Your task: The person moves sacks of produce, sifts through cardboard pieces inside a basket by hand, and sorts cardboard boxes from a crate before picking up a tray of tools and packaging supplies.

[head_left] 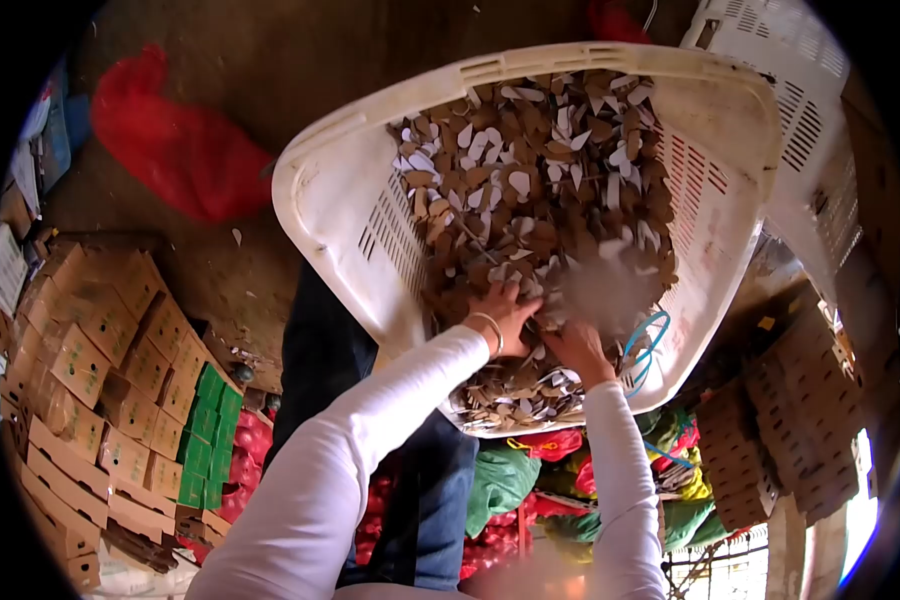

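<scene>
- Floor (270, 80): brown and dim, running behind everything; a few pale bits lie on it.
- Basket (355, 195): white plastic with slotted walls, tilted in front of the person, a dark-trousered leg beside its left wall.
- Scraps (530, 190): brown and white cut pieces, many teardrop-shaped, heaped loose inside the basket from the far end to the near rim.
- Left stack (110, 370): brown boxes, with green boxes (210, 430) at its right edge.
- Right stack (800, 420): more brown boxes, near the basket.
- Crate (780, 80): white and slotted, just beyond the basket's right side.
- Red sack (175, 140): slumped on the floor, left of the basket.
- Bags (500, 485): green, red and yellow, below the near rim.
- Left hand (503, 318): on the scraps, fingers partly spread; I cannot tell whether it pinches any.
- Right hand (582, 352): just beside the left, fingers down among the scraps, a blur nearby; its grip cannot be told.
- Cord (642, 352): blue loop by the right wrist.
- Bangle (495, 328): around the left wrist.
- The step in hand seems to be working through the scraps; the next move calls for fingers reaching under loose pieces, clear of the cord.
</scene>
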Motion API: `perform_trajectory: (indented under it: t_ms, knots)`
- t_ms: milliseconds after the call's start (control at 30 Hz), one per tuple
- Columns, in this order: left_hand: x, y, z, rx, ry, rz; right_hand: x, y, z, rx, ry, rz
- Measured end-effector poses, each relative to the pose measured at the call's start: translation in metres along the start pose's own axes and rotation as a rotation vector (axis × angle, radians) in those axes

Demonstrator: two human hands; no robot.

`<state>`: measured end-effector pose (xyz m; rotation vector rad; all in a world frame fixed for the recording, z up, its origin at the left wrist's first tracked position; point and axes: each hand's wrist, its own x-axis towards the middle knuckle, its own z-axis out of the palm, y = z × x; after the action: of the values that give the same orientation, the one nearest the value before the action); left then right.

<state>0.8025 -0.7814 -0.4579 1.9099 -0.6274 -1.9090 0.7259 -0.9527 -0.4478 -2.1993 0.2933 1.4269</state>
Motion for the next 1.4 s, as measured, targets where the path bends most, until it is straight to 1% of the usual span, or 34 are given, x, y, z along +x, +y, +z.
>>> perform_trajectory:
  t_ms: [33, 67, 167, 200, 233, 267, 300, 333, 433, 500, 567, 633, 667, 700, 733, 767, 800, 833, 867, 900, 933, 967, 1000, 1033, 1100, 1133, 1200, 1233, 1300, 1333, 1367, 1400]
  knots:
    - [-0.002, 0.008, 0.007, -0.002, -0.039, 0.004, -0.013, 0.002, 0.000, 0.092, 0.018, -0.013]
    - [-0.008, 0.015, 0.010, -0.012, -0.028, 0.008, -0.023, 0.004, 0.001, 0.116, 0.073, -0.033]
    - [-0.023, 0.031, 0.026, 0.022, 0.013, 0.000, -0.033, 0.017, 0.000, 0.197, 0.005, -0.029]
    - [-0.026, 0.034, 0.034, 0.033, 0.039, -0.017, -0.032, 0.005, -0.026, 0.074, -0.110, -0.032]
    - [-0.028, 0.036, 0.040, 0.045, 0.066, -0.036, -0.033, 0.003, -0.034, -0.096, 0.048, -0.193]
    - [-0.029, 0.039, 0.042, 0.045, -0.006, -0.047, -0.021, -0.005, -0.051, -0.274, -0.114, -0.075]
    - [-0.032, 0.041, 0.044, 0.064, 0.001, -0.048, 0.001, -0.010, -0.067, -0.451, -0.276, 0.045]
    - [-0.036, 0.045, 0.047, 0.083, 0.006, -0.046, 0.021, -0.005, -0.076, -0.431, -0.042, -0.072]
    - [-0.034, 0.050, 0.048, 0.073, -0.024, -0.047, 0.112, -0.050, -0.144, -0.281, 0.479, -0.388]
    - [-0.033, 0.045, 0.045, 0.052, -0.028, -0.048, 0.193, -0.070, -0.159, -0.260, 0.530, -0.635]
    - [-0.032, 0.036, 0.046, 0.025, 0.008, -0.011, 0.239, -0.094, -0.135, -0.373, 0.374, -0.400]
    - [-0.029, 0.033, 0.027, 0.036, -0.139, -0.039, 0.230, -0.117, -0.106, -0.747, 0.411, -0.226]
    - [-0.028, 0.035, 0.014, 0.019, -0.216, -0.073, 0.227, -0.115, -0.089, -0.681, 0.308, -0.236]
    - [-0.026, 0.032, 0.005, 0.009, -0.232, -0.065, 0.206, -0.116, -0.076, -0.704, 0.243, -0.246]
    - [-0.024, 0.027, -0.006, 0.000, -0.296, -0.055, 0.188, -0.113, -0.058, -0.719, 0.093, -0.205]
    - [-0.023, 0.024, -0.016, 0.000, -0.343, -0.040, 0.164, -0.106, -0.036, -0.750, 0.056, -0.201]
    - [-0.027, 0.016, -0.020, -0.036, -0.264, -0.012, 0.143, -0.101, -0.020, -0.680, -0.024, -0.164]
    - [-0.019, -0.001, -0.020, -0.038, -0.206, 0.137, 0.127, -0.096, -0.008, -0.615, -0.102, -0.130]
    - [-0.011, -0.019, -0.024, -0.045, -0.153, 0.285, 0.119, -0.083, 0.007, -0.558, -0.137, -0.088]
    - [-0.023, -0.019, -0.072, -0.141, -0.230, 0.123, 0.109, -0.074, 0.018, -0.494, -0.183, -0.042]
    - [-0.010, -0.034, -0.081, -0.083, -0.088, -0.002, 0.095, -0.075, 0.014, -0.469, -0.193, -0.041]
    - [0.000, -0.044, -0.100, 0.064, 0.137, -0.122, 0.082, -0.080, 0.006, -0.439, -0.202, -0.038]
    - [0.012, -0.054, -0.124, 0.036, 0.320, -0.191, 0.072, -0.083, 0.000, -0.413, -0.209, -0.038]
    - [0.028, -0.064, -0.147, -0.057, 0.464, -0.240, 0.064, -0.084, -0.003, -0.380, -0.200, -0.066]
    - [0.073, -0.092, -0.158, 0.191, 0.761, -0.336, 0.047, -0.083, -0.001, -0.320, -0.188, -0.118]
    - [0.080, -0.099, -0.161, 0.165, 0.717, -0.324, 0.041, -0.077, 0.008, -0.360, -0.122, -0.179]
    - [0.093, -0.113, -0.171, 0.109, 0.645, -0.300, 0.030, -0.074, 0.002, -0.322, -0.070, -0.281]
    - [0.097, -0.121, -0.163, 0.037, 0.717, -0.208, 0.030, -0.073, -0.008, -0.305, -0.042, -0.332]
    - [0.099, -0.108, -0.145, -0.029, 0.641, -0.114, 0.052, -0.068, -0.046, -0.019, 0.103, -0.260]
    - [0.101, -0.095, -0.133, -0.122, 0.402, -0.004, 0.067, -0.067, -0.074, 0.124, 0.170, -0.234]
    - [0.103, -0.082, -0.120, -0.207, 0.167, 0.100, 0.089, -0.069, -0.113, 0.006, 0.353, -0.218]
    - [0.116, -0.077, -0.078, -0.220, 0.212, 0.133, 0.112, -0.059, -0.137, -0.262, 0.680, -0.294]
